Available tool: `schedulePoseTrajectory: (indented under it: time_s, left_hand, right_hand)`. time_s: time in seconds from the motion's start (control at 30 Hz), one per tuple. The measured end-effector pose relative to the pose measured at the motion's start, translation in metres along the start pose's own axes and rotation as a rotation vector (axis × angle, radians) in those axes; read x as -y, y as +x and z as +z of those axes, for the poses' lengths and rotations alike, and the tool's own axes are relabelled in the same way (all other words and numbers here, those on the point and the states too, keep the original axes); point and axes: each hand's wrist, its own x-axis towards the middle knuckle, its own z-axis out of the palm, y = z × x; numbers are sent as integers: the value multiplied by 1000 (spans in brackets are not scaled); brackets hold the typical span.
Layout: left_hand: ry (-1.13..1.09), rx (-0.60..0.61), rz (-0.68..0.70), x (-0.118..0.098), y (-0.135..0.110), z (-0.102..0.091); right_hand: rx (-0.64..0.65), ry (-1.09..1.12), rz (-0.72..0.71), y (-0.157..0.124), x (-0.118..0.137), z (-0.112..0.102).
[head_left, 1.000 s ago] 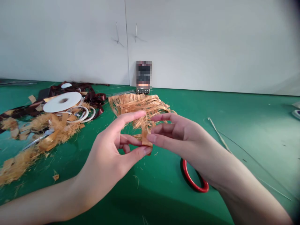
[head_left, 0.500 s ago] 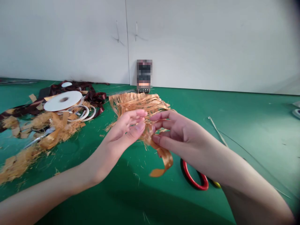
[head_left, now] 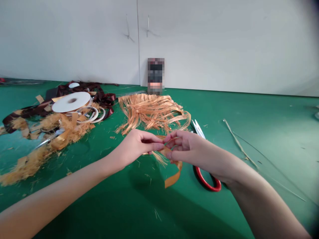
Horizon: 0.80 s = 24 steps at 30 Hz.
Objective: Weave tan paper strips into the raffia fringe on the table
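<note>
My left hand [head_left: 138,146] and my right hand [head_left: 189,151] meet over the green table [head_left: 249,149], both pinched shut on one orange ribbon piece [head_left: 171,172]. Its frayed end sticks out between the fingers, and a smooth strip curls down below my right hand. Behind my hands lies a pile of frayed orange ribbon strips [head_left: 152,111]. Red-handled scissors [head_left: 205,172] rest on the table under my right wrist, blades pointing away.
At the left sit a white ribbon spool [head_left: 71,101], white tape rings [head_left: 93,114], dark brown ribbon [head_left: 99,96] and heaps of orange scraps [head_left: 37,142]. A blurred small object [head_left: 156,75] leans against the white wall. Thin wires [head_left: 239,142] lie at the right.
Both hands have dropped lower and farther from me, close to the table. The ribbon strip uncurled and now hangs below my right hand. The scissors' blades have come into view.
</note>
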Motion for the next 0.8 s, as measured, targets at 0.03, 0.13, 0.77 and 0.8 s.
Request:
schedulePoseTrajectory:
  time_s: [0.03, 0.13, 0.77, 0.8]
  left_hand:
    - [6, -32, 0, 2, 0, 0]
    - [-46, -67, -17, 7, -1, 0]
    - [-1251, 221, -147, 16, -22, 11]
    - [-1240, 228, -146, 16, -23, 9]
  right_hand:
    - [7, -29, 16, 2, -4, 0]
    - [3, -85, 2, 8, -18, 0]
    - [-266, 300, -239, 2, -27, 9]
    - [-279, 296, -240, 2, -29, 8]
